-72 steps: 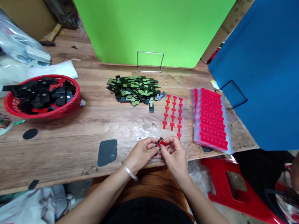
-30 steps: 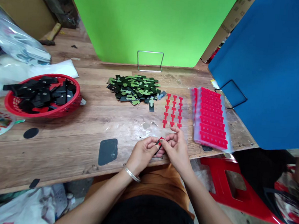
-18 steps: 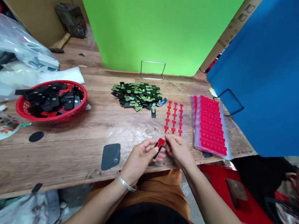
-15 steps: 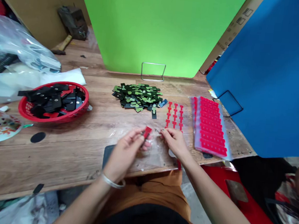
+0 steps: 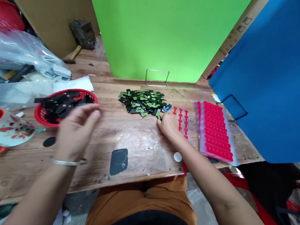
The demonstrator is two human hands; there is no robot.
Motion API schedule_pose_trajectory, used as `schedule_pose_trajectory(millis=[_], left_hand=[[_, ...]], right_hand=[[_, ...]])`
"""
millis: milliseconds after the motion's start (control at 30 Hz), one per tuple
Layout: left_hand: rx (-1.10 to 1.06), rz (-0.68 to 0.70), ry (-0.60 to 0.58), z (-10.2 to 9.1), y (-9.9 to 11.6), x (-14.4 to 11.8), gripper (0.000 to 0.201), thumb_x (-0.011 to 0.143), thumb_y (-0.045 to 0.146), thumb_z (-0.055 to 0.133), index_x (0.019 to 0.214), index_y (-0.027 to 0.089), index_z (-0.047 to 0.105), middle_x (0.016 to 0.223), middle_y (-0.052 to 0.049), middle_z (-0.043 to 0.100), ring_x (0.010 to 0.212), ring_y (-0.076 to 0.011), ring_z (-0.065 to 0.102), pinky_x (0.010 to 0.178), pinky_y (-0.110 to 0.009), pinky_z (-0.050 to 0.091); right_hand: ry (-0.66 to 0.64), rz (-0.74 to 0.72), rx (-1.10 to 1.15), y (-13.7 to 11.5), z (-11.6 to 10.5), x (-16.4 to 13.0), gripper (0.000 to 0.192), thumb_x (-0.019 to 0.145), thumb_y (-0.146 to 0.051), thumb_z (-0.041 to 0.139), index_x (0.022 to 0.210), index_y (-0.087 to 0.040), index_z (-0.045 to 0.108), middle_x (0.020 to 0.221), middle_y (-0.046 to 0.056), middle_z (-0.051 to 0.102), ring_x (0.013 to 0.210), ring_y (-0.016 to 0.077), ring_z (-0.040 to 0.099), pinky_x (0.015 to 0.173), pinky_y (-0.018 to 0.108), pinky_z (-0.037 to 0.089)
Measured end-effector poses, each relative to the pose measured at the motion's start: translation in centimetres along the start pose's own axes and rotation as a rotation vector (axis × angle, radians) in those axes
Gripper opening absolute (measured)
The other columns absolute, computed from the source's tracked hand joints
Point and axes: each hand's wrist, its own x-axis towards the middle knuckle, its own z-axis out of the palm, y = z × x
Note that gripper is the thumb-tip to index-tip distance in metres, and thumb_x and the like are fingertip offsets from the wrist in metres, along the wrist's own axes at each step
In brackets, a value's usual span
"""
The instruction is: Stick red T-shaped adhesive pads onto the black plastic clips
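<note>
Hands: left (image 5: 76,129) spread empty beside red basket (image 5: 41,115) | right (image 5: 168,124) fingers curled at green pile's (image 5: 142,101) near edge, grip unclear

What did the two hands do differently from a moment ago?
The hands came apart. The left hand swung left to the red basket of black pieces, fingers spread; the small red and black piece it held is no longer seen. The right hand reached forward to the edge of the green and black pile. The red T-shaped stickers and stacked red sheets lie as before.
</note>
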Motion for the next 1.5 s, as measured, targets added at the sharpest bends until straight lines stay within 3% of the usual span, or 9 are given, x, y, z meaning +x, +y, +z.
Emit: schedule_pose_trajectory(millis=[133, 267, 400, 533, 633, 733, 800, 1233, 1500], left_hand=[[-0.46, -0.453, -0.334, 6.0, -0.6, -3.7, 0.031, 0.075, 0.034, 0.06, 0.094, 0.009, 0.061, 0.094, -0.012, 0.065, 0.088, -0.018, 0.061, 0.089, -0.037, 0.045], [-0.682, -0.678, -0.422, 10.0, -0.7, -5.5, 0.029, 0.075, 0.031, 0.061, 0.096, 0.011, 0.06, 0.093, -0.01, 0.065, 0.088, -0.0145, 0.06, 0.088, -0.03, 0.044], [-0.695, -0.569, -0.522, 11.2, -0.8, -6.3, 0.028, 0.076, 0.038, 0.058, 0.085, 0.012, 0.061, 0.08, -0.004, 0.065, 0.076, -0.0123, 0.059, 0.074, -0.024, 0.047], [-0.397, -0.501, -0.575, 10.2, -1.4, -6.5, 0.032, 0.074, 0.043, 0.056, 0.081, 0.013, 0.064, 0.064, -0.001, 0.062, 0.058, -0.0141, 0.057, 0.057, -0.025, 0.047], [0.065, -0.173, -0.562, 9.0, -1.6, -6.7, 0.028, 0.078, 0.041, 0.052, 0.077, 0.018, 0.068, 0.065, -0.003, 0.061, 0.062, -0.0164, 0.056, 0.063, -0.029, 0.045], [0.445, 0.222, -0.49, 8.4, -1.7, -7.2, 0.022, 0.08, 0.033, 0.051, 0.077, 0.022, 0.07, 0.08, -0.006, 0.06, 0.08, -0.0199, 0.053, 0.075, -0.033, 0.04], [0.564, 0.329, -0.461, 8.4, -1.8, -7.6, 0.022, 0.082, 0.031, 0.05, 0.08, 0.022, 0.07, 0.078, -0.006, 0.058, 0.08, -0.0199, 0.05, 0.073, -0.032, 0.039], [0.555, 0.361, -0.545, 8.8, -2.5, -7.7, 0.026, 0.086, 0.028, 0.043, 0.087, 0.019, 0.067, 0.078, -0.005, 0.057, 0.076, -0.0157, 0.054, 0.068, -0.026, 0.042], [0.507, 0.394, -0.511, 8.9, -3.2, -7.5, 0.022, 0.085, 0.028, 0.045, 0.087, 0.019, 0.065, 0.079, -0.005, 0.059, 0.076, -0.0172, 0.056, 0.07, -0.028, 0.044]], right_hand=[[-0.055, -0.002, -0.045, -0.5, -0.9, -0.6, 0.028, 0.081, -0.028, 0.045, 0.089, -0.011, 0.065, 0.092, 0.019, 0.065, 0.087, 0.0283, 0.06, 0.07, 0.033, 0.041], [-0.001, -0.095, 0.009, -1.6, -1.2, -3.7, 0.029, 0.084, -0.028, 0.04, 0.081, -0.015, 0.067, 0.083, 0.014, 0.066, 0.079, 0.0245, 0.06, 0.067, 0.031, 0.04], [0.118, -0.309, 0.226, -2.5, -0.6, -8.3, 0.022, 0.083, -0.024, 0.044, 0.079, -0.017, 0.065, 0.082, 0.01, 0.062, 0.083, 0.0214, 0.055, 0.071, 0.03, 0.041], [0.108, -0.422, 0.559, -1.6, -0.4, -11.7, 0.02, 0.083, -0.016, 0.046, 0.095, -0.019, 0.062, 0.089, 0.007, 0.06, 0.087, 0.0191, 0.053, 0.076, 0.032, 0.044], [0.131, -0.432, 0.654, 0.4, -0.6, -12.9, 0.024, 0.086, -0.016, 0.044, 0.1, -0.022, 0.062, 0.089, 0.005, 0.061, 0.087, 0.0182, 0.054, 0.078, 0.033, 0.045], [0.21, -0.419, 0.558, 2.3, -0.5, -13.2, 0.031, 0.085, -0.016, 0.045, 0.114, -0.022, 0.056, 0.096, 0.008, 0.059, 0.092, 0.021, 0.052, 0.081, 0.037, 0.045], [0.197, -0.476, 0.466, 2.9, -0.1, -13.2, 0.04, 0.085, -0.015, 0.045, 0.124, -0.023, 0.048, 0.104, 0.01, 0.057, 0.097, 0.0226, 0.05, 0.082, 0.039, 0.045], [0.117, -0.671, 0.282, 2.6, 1.4, -12.1, 0.038, 0.087, -0.017, 0.043, 0.125, -0.02, 0.047, 0.113, 0.01, 0.058, 0.106, 0.0254, 0.043, 0.082, 0.042, 0.044], [0.149, -0.571, 0.407, 2.6, 0.3, -12.4, 0.035, 0.084, -0.014, 0.047, 0.118, -0.02, 0.049, 0.112, 0.009, 0.057, 0.106, 0.0216, 0.046, 0.086, 0.037, 0.041]])
